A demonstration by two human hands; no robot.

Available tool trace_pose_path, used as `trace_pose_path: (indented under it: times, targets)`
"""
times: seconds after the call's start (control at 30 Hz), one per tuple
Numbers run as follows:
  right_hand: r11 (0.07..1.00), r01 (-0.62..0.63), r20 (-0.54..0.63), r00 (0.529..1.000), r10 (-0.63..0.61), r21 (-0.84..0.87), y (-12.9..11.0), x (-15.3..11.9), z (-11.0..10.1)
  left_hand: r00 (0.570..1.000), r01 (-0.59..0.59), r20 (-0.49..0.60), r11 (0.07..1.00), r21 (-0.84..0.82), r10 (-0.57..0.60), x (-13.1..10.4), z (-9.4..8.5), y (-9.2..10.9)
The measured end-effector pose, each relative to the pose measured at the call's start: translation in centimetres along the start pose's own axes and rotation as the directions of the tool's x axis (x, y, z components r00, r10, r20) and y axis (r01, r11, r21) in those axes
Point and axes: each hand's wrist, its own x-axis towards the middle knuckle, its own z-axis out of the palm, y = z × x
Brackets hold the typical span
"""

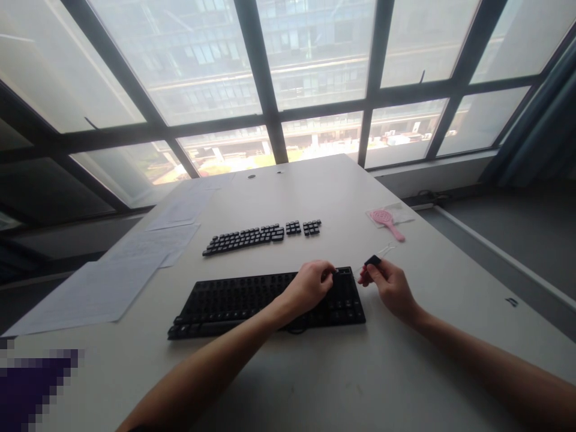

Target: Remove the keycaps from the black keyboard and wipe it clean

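Observation:
A black keyboard (252,297) lies in front of me. Much of its upper area shows dark sockets, while keycaps sit along its near rows and right end. My left hand (312,282) is over the keyboard's right part, fingers curled together in a pinch; what they hold, if anything, is hidden. Just off the keyboard's right end, my right hand (391,285) is closed on a small black piece (372,260), its kind too small to tell. Thin pale wire or string (387,248) shows behind that hand. Loose black keycaps (247,239) stand in keyboard-like rows behind the keyboard.
A pink hairbrush (384,221) lies on clear plastic wrap at the right. Paper sheets (108,288) cover the table's left side. A small dark item (512,302) is near the right edge of the white table (324,192). Large windows (315,54) stand beyond.

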Motion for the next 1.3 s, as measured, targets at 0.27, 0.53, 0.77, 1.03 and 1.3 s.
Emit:
trace_pose_path:
  times: [0.27, 0.53, 0.77, 1.03, 1.3]
  targets:
    - [1.000, -0.011, 0.011, 1.000, 0.011, -0.001, -0.2, 0.0, 0.0, 0.999, 0.034, 0.039, 0.998, 0.055, -0.036, 0.2, -0.6, -0.5]
    - [1.000, -0.008, 0.028, 1.000, 0.008, -0.010, -0.7, 0.0, 0.0, 1.000, -0.020, -0.007, 0.995, 0.094, 0.021, 0.6, -2.6, -1.2]
    - [1.000, -0.005, 0.039, 0.999, 0.006, -0.015, -0.5, -0.1, -0.1, 0.997, -0.078, -0.015, 0.995, 0.066, 0.079, 0.0, -0.3, -1.4]
    - [1.000, 0.003, 0.048, 0.999, -0.002, -0.024, -0.8, 0.0, -0.3, 0.995, -0.093, 0.044, 0.995, 0.046, 0.091, -0.1, -0.3, -1.4]
    - [1.000, 0.009, 0.044, 0.999, -0.008, -0.027, -0.9, 0.0, -0.4, 0.989, -0.093, 0.127, 0.987, 0.127, 0.077, -0.3, -0.9, -0.9]
